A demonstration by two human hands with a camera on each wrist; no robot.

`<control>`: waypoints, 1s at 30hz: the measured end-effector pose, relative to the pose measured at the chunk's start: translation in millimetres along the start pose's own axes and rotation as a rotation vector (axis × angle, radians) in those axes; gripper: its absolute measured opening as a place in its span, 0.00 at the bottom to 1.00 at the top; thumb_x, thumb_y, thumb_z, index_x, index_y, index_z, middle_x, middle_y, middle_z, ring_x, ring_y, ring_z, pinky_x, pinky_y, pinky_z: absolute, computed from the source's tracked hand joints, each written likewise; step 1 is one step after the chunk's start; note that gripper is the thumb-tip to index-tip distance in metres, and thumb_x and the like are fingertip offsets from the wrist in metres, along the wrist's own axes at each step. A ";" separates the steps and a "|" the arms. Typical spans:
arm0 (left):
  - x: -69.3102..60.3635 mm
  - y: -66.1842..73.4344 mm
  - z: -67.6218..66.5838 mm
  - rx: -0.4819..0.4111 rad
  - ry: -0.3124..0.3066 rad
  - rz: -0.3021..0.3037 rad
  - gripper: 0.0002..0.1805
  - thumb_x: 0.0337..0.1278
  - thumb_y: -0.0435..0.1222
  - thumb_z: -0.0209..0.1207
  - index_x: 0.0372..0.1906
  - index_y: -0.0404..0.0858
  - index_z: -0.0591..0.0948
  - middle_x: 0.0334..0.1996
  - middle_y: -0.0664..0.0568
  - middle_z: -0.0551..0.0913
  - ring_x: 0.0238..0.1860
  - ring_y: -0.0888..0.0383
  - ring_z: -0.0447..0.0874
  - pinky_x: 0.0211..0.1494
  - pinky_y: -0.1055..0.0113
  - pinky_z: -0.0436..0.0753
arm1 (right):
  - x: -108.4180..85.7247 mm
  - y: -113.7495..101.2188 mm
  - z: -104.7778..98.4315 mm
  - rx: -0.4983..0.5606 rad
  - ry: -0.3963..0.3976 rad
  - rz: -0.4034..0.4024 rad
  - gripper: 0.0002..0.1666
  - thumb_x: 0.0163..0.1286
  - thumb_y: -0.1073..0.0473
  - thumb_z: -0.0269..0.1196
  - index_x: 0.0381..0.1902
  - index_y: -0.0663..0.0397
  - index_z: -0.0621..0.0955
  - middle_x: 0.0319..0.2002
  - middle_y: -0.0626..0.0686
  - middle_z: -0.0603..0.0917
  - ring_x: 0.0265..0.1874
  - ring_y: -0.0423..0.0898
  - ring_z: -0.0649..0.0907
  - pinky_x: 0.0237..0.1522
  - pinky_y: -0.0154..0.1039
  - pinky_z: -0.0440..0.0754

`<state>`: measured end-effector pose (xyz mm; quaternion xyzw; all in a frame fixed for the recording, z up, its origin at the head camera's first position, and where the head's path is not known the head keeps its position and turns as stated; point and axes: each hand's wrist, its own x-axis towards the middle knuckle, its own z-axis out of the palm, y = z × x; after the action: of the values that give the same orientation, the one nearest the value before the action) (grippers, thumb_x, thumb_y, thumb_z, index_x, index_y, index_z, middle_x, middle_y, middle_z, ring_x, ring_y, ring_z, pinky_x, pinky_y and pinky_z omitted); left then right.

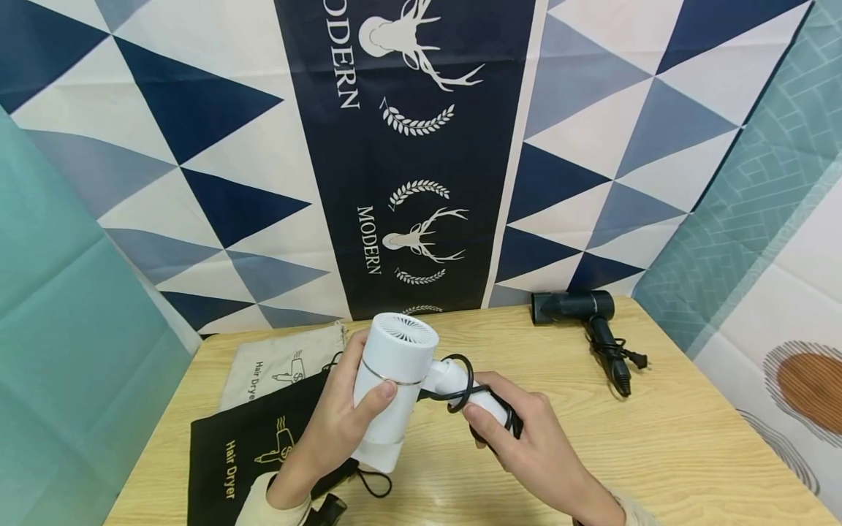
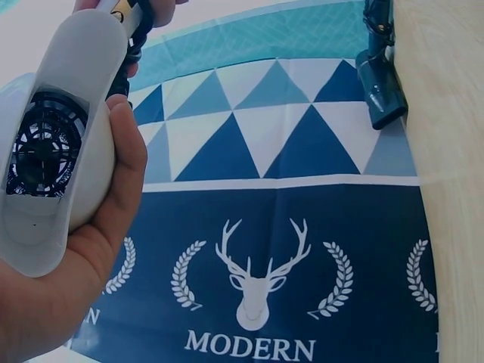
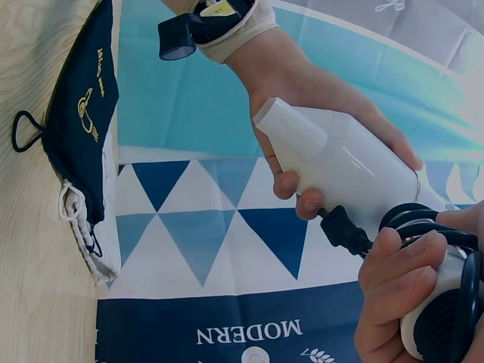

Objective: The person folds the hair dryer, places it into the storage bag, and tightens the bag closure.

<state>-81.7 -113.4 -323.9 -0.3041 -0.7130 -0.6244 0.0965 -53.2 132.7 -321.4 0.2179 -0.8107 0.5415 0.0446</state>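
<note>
A white hair dryer [image 1: 395, 380] is held up above the table in both hands. My left hand [image 1: 338, 420] grips its barrel, the thumb across the front and the fingers behind. My right hand [image 1: 526, 438] holds the handle, around which a black cord [image 1: 465, 394] is wound. In the left wrist view the flattened nozzle [image 2: 76, 57] faces the camera, with a dark grille inside it. The plug [image 3: 344, 231] hangs beside the barrel in the right wrist view.
Left on the wooden table [image 1: 473, 475] lie a black drawstring bag [image 1: 230, 446] and a light cloth bag [image 1: 283, 358], both printed "Hair Dryer". A black hair dryer [image 1: 572, 307] with its cord wrapped lies at the back right. Patterned cloth [image 1: 421, 161] hangs behind.
</note>
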 end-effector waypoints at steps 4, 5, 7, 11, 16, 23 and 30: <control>0.7 -3.0 -0.1 -0.008 -0.008 0.021 0.28 0.65 0.34 0.54 0.68 0.41 0.63 0.47 0.42 0.78 0.37 0.53 0.82 0.31 0.57 0.85 | -0.4 -0.3 0.6 0.006 0.008 0.003 0.07 0.76 0.56 0.59 0.49 0.43 0.80 0.21 0.45 0.80 0.14 0.38 0.76 0.12 0.37 0.75; 1.0 -3.5 -0.2 -0.010 -0.007 0.029 0.28 0.65 0.34 0.54 0.68 0.41 0.63 0.47 0.42 0.78 0.37 0.53 0.82 0.31 0.57 0.85 | -0.5 -0.3 0.7 0.005 0.011 0.001 0.07 0.76 0.56 0.59 0.49 0.43 0.80 0.21 0.45 0.80 0.14 0.38 0.76 0.12 0.37 0.75; 1.5 -4.3 0.3 -0.011 -0.004 0.041 0.28 0.65 0.34 0.54 0.68 0.41 0.63 0.47 0.41 0.78 0.37 0.53 0.82 0.31 0.58 0.85 | -0.6 -0.2 0.8 0.003 0.019 -0.009 0.08 0.75 0.56 0.59 0.49 0.43 0.80 0.21 0.45 0.80 0.14 0.38 0.76 0.13 0.37 0.75; 2.4 -4.7 2.4 -0.013 0.006 0.046 0.28 0.65 0.34 0.54 0.69 0.41 0.63 0.47 0.41 0.78 0.37 0.53 0.82 0.31 0.58 0.85 | -0.7 0.2 0.5 0.010 0.038 -0.034 0.08 0.75 0.58 0.59 0.49 0.43 0.80 0.21 0.45 0.80 0.14 0.38 0.76 0.12 0.37 0.74; 0.1 -4.5 4.0 -0.009 0.024 0.023 0.28 0.64 0.35 0.54 0.69 0.42 0.63 0.46 0.43 0.78 0.36 0.53 0.82 0.31 0.57 0.85 | -0.9 0.9 1.1 0.027 0.038 -0.061 0.09 0.75 0.59 0.59 0.50 0.43 0.80 0.21 0.45 0.79 0.12 0.37 0.75 0.11 0.37 0.74; -2.7 -2.2 4.7 -0.021 0.033 -0.021 0.30 0.64 0.34 0.53 0.70 0.45 0.62 0.47 0.46 0.78 0.36 0.51 0.83 0.30 0.56 0.85 | -1.2 2.0 3.2 0.057 0.024 -0.054 0.09 0.75 0.60 0.59 0.50 0.44 0.80 0.21 0.46 0.79 0.12 0.37 0.74 0.10 0.36 0.74; -0.3 -6.8 11.5 -0.061 0.057 -0.028 0.28 0.65 0.35 0.53 0.69 0.45 0.63 0.47 0.43 0.78 0.35 0.51 0.83 0.29 0.55 0.85 | -0.8 4.2 3.7 0.097 0.046 -0.013 0.08 0.76 0.59 0.58 0.50 0.46 0.79 0.21 0.49 0.80 0.10 0.38 0.73 0.09 0.36 0.73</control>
<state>-82.4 -102.7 -332.1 -0.2790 -0.6946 -0.6557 0.0988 -53.5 131.0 -326.8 0.2123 -0.7810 0.5847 0.0561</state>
